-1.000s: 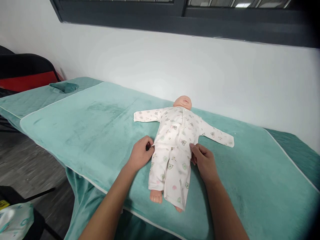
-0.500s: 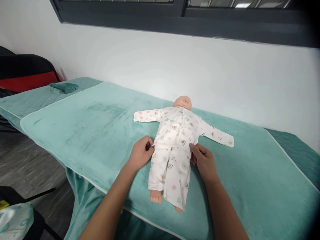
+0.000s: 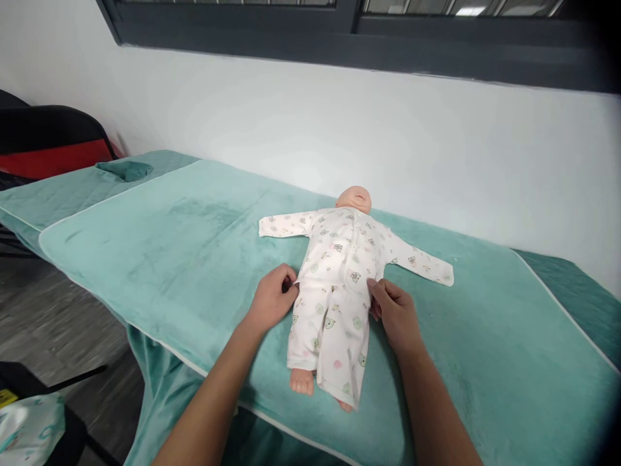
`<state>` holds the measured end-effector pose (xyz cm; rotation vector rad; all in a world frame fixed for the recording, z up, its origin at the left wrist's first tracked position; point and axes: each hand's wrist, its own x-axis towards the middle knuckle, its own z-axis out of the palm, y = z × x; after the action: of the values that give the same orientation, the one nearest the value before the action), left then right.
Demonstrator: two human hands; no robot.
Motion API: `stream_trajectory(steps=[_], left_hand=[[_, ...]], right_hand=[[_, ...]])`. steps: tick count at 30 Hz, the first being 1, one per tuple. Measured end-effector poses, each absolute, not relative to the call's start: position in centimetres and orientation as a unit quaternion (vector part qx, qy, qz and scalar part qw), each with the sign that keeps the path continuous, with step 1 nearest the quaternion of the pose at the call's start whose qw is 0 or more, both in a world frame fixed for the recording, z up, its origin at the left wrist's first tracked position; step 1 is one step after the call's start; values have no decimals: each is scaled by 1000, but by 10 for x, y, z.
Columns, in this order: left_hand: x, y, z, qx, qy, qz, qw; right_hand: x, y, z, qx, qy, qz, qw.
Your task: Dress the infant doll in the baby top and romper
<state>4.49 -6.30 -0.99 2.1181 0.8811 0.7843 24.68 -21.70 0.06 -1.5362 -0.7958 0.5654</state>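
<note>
A baby doll (image 3: 358, 197) lies on its back on a teal blanket (image 3: 184, 246), dressed in a white printed shirt (image 3: 342, 249) and matching trousers (image 3: 330, 333). Its sleeves are spread out to both sides and one bare foot shows at the trouser hem. My left hand (image 3: 272, 299) pinches the clothing at the doll's left waist with curled fingers. On the other side, my right hand (image 3: 395, 314) grips the clothing at the waist in the same way.
The blanket covers a table that stands against a white wall under a dark window frame. A folded teal cloth (image 3: 125, 169) lies at the far left corner. A black and red chair (image 3: 48, 139) stands at left, and a printed garment (image 3: 26, 433) sits low at bottom left.
</note>
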Motion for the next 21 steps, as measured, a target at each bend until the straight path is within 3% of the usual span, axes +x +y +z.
stream_trajectory(steps=[21], left_hand=[[43, -65, -9, 817, 337, 305, 355]], right_hand=[[246, -217, 1, -665, -342, 249, 616]])
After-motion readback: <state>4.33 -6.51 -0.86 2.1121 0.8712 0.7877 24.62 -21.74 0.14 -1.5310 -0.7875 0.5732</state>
